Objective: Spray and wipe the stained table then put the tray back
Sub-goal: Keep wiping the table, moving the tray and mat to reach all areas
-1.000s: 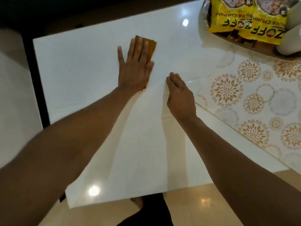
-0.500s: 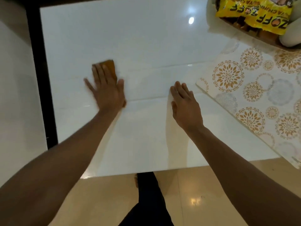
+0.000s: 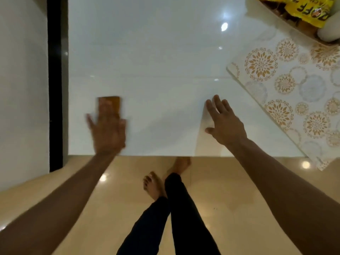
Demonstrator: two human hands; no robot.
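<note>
Orange-brown rectangular wiping cloth (image 3: 109, 105) flat on glossy white desk (image 3: 156, 61), near front-left edge. Left hand (image 3: 107, 131) presses it, fingers straight, blurred. Right hand (image 3: 225, 124) open, fingers spread on desk. Wooden tray (image 3: 294, 26) far right corner.

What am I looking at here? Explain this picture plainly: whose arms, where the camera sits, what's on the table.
No machine here: a person wears a camera on the head, looking down at their own arms and bare feet. The left hand presses a brown cloth flat on the glossy white table, blurred by the wiping motion. The right hand rests open on the table, holding nothing. At far right lie a flower-patterned mat and a tray with yellow snack packets.
</note>
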